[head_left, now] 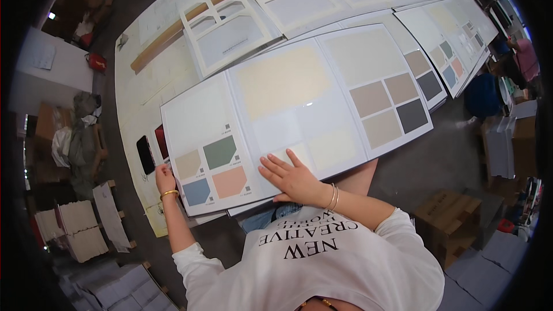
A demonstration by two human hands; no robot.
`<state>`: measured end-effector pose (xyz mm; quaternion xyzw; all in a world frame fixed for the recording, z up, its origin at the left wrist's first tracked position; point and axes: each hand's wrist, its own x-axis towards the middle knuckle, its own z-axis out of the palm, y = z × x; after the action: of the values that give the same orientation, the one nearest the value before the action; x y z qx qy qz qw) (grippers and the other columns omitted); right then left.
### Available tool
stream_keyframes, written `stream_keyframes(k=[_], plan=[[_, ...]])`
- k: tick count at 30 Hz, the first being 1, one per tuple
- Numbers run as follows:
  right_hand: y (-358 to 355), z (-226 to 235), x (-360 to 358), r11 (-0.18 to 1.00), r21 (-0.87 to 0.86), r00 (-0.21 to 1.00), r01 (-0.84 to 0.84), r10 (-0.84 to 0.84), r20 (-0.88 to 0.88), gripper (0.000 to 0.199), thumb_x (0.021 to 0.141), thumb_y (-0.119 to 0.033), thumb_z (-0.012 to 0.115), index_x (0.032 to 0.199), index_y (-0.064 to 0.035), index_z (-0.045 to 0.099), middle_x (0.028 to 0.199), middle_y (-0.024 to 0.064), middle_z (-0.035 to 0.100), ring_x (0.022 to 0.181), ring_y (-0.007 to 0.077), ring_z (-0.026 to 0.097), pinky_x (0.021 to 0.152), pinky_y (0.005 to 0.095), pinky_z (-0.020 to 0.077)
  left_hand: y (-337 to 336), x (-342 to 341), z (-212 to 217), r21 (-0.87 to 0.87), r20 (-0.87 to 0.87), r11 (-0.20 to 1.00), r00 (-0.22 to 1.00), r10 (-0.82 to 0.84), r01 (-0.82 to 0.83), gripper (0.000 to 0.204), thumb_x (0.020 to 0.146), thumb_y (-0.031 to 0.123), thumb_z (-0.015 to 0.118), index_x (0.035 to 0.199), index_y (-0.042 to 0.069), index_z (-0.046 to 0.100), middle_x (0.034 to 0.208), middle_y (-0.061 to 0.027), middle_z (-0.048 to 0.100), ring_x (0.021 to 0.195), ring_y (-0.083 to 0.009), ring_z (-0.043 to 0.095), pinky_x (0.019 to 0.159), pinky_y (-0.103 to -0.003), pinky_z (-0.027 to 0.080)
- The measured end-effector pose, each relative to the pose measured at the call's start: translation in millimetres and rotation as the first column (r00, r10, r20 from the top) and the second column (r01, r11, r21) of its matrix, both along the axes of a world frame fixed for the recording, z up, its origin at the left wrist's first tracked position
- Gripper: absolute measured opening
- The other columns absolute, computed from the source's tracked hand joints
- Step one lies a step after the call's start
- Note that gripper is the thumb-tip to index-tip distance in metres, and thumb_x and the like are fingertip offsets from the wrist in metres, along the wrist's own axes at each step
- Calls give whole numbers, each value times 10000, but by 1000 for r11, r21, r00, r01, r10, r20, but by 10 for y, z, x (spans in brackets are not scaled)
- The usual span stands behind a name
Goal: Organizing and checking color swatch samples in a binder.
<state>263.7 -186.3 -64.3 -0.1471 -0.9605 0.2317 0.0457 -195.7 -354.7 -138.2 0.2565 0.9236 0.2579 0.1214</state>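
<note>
A large folding colour sample card lies open on the long white table. It has three panels with cream, beige, grey, green, blue and peach swatches. My left hand grips the card's left edge near the bottom corner. My right hand presses flat, fingers spread, on the lower middle panel beside a pale cream swatch. Both wrists wear gold bangles.
More sample cards and cut-out white frames cover the table behind. A black phone and a dark red one lie left of the card. Stacks of paper and cardboard boxes stand on the floor. A person in pink is at far right.
</note>
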Motion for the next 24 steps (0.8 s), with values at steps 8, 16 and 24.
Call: stream_keyframes(k=[8, 16, 24], plan=[[331, 136, 433, 941, -91, 942, 325, -331, -59, 968, 787, -469, 781, 1567, -116, 329, 1649, 154, 259, 1528, 314, 251, 1197, 659, 107, 1617, 340, 560, 398, -339, 843, 912, -232, 363, 430, 918, 54, 640, 1332, 36, 523, 1278, -157, 574, 1133, -321, 591, 995, -423, 466], [503, 2, 1030, 837, 41, 838, 545, -546, 1, 940, 775, -545, 762, 1520, -92, 412, 1621, 175, 320, 1517, 332, 279, 1197, 653, 78, 4006, 1512, 791, 204, -514, 478, 509, -691, 854, 382, 772, 91, 780, 1127, 88, 637, 1192, -114, 654, 1139, -332, 600, 962, -433, 479], [494, -7, 1028, 833, 91, 836, 546, -548, -3, 863, 804, -583, 715, 1488, -117, 473, 1607, 136, 366, 1513, 301, 294, 1205, 624, 96, 5100, 2146, 591, -406, -308, 404, 294, -905, 820, 816, 743, 158, 818, 1461, 192, 432, 1371, -82, 582, 1417, -277, 411, 1159, -485, 307]])
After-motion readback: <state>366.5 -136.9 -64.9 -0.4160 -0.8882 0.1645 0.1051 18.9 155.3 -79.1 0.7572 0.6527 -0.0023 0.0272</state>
